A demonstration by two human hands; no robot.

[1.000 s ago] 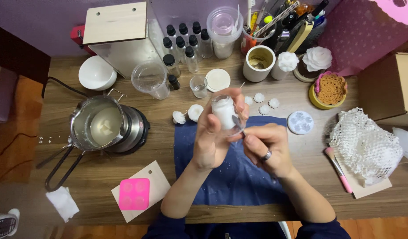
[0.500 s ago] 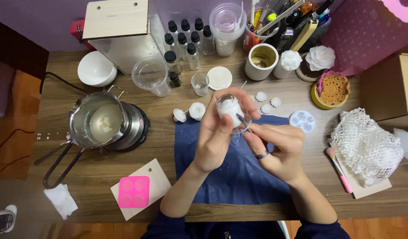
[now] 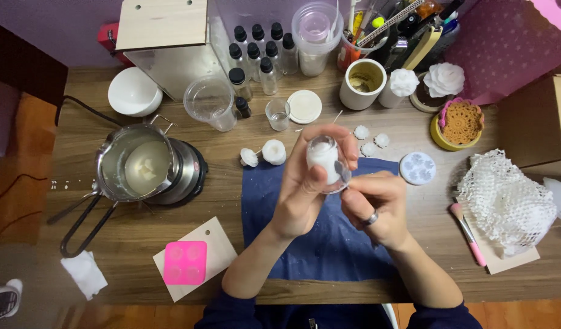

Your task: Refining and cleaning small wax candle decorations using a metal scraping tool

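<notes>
Tilting a small clear jar (image 3: 326, 163) of white wax above the blue cloth (image 3: 320, 244), the left hand (image 3: 305, 195) grips it steady so the right hand (image 3: 375, 204), pinched closed around a thin tool, can reach its rim.

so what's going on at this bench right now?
A person is working over a blue cloth on a wooden table. The left hand holds up a small clear jar filled with something white. The right hand is at the jar's base, apparently with a thin metal tool, though that part is hard to see. A metal pot of white wax sits on a warmer to the left, and a pink mold lies on a board.
</notes>
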